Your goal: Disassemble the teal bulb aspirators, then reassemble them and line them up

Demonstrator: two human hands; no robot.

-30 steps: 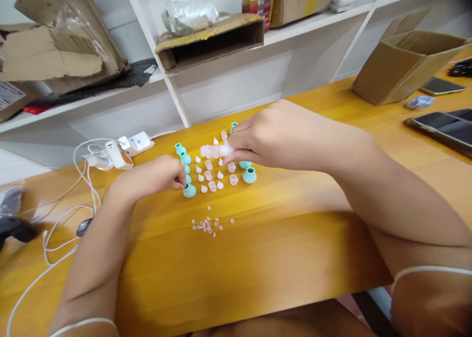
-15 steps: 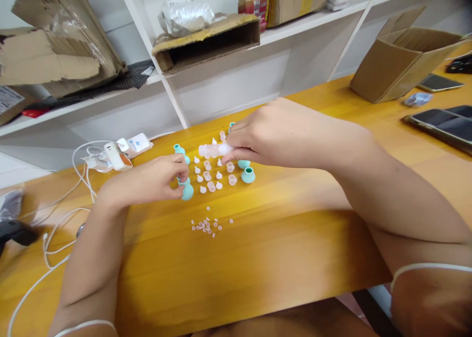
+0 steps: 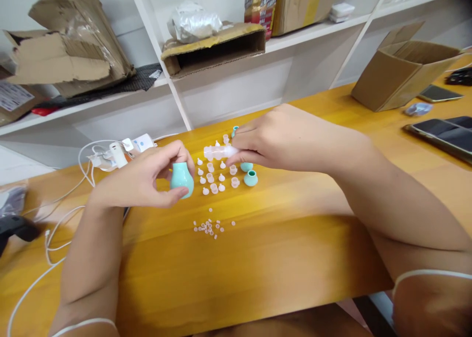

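Observation:
My left hand [image 3: 142,182] is closed round a teal rubber squeeze bulb [image 3: 182,180], its narrow neck upward, thumb against the lower side. In my right hand [image 3: 280,137] a clear plastic tube [image 3: 215,152] is pinched, lying level and pointing left toward the bulb; the two are apart. Beneath the tube stand rows of small white funnel-shaped pieces [image 3: 221,178] and clear small cups [image 3: 214,188]. More teal bulbs stand by my right hand, one with its opening up [image 3: 250,178]. Nearer me, several tiny pale rings [image 3: 208,228] lie scattered on the table.
The wooden table [image 3: 258,263] meets white shelving [image 3: 228,88] at the back. A power strip with white plugs [image 3: 143,142] and cables lies left. An open cardboard box [image 3: 400,74] and phones [image 3: 442,133] are on the right. Cardboard packaging [image 3: 217,44] fills the shelves.
My left hand has lifted a teal squeeze bulb from the left group and turned, so the bulb shows in its grip. My right hand keeps the tube almost where it was.

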